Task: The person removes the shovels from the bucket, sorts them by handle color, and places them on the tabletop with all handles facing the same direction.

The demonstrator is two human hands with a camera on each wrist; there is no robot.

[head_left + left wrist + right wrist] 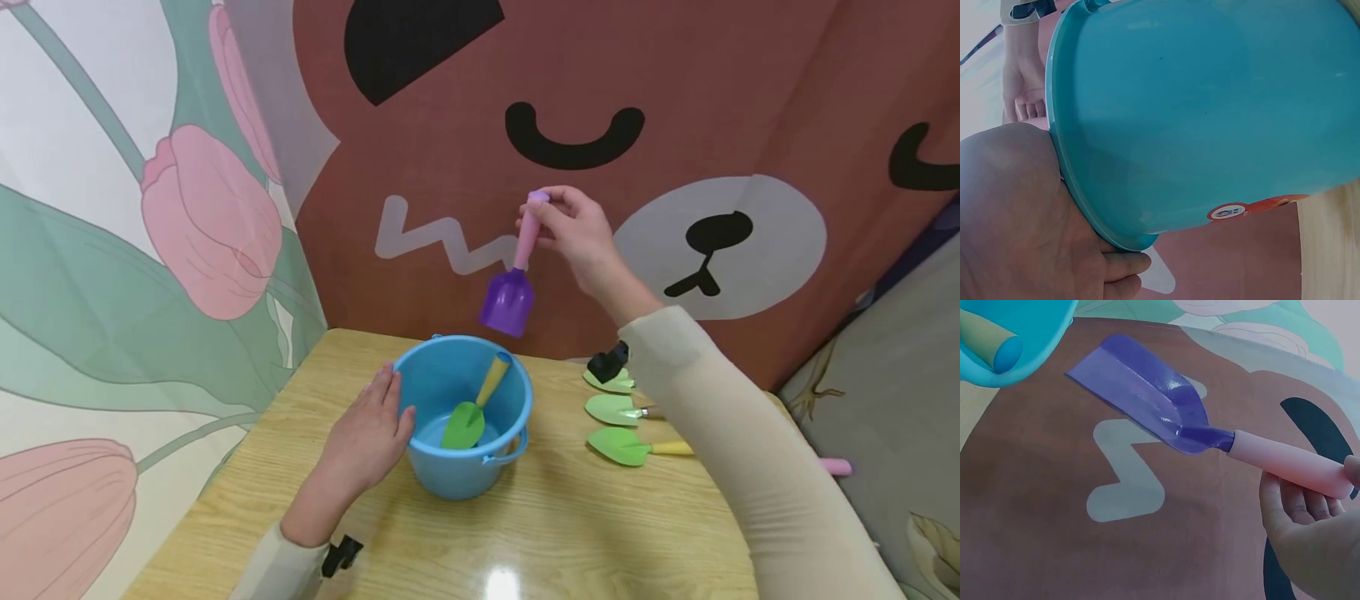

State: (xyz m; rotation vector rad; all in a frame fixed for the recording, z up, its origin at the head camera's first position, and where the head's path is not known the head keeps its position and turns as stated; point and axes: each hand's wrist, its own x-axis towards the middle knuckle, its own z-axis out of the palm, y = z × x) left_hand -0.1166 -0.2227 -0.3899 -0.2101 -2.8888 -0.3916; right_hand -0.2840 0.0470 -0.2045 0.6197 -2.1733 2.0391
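My right hand grips the pink handle of a toy shovel with a purple blade, held in the air above the bucket's back edge, blade down. In the right wrist view the whole shovel shows, my fingers around the end of its handle. A blue bucket stands upright on the table. Against its left rim rests my left hand, fingers straight; the left wrist view shows the palm touching the rim. Inside the bucket leans a green trowel with a yellow handle.
On the wooden table, right of the bucket, lie a green trowel with a yellow handle, a pale green trowel and another pale green one, partly behind my sleeve. A pink handle pokes out beyond my forearm. A patterned curtain hangs behind.
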